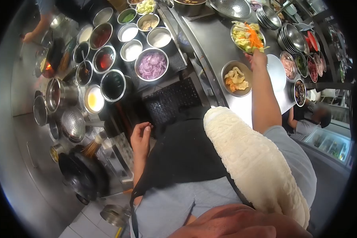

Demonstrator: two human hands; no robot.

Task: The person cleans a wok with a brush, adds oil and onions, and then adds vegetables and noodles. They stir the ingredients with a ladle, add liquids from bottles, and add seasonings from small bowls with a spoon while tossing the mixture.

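My right hand [258,58] reaches forward over the steel counter and grips the near rim of a metal bowl [246,50]. That bowl is heaped with chopped cabbage [242,35] and shredded carrot [254,36]. Just below it stands another metal bowl [227,88] with pale and orange pieces of food [236,78]. A white plate [276,73] lies to the right of my wrist. My left hand [141,139] hangs in front of my black apron, fingers loosely curled, the thumb a little apart and nothing visible in it.
Several pots of sauces and powders and a bowl of sliced red onion [152,64] stand at the left. A wok [77,174] and a perforated ladle [73,125] are nearer. Stacked bowls [290,38] line the right. Other people show at both sides; a flame [48,67] burns far left.
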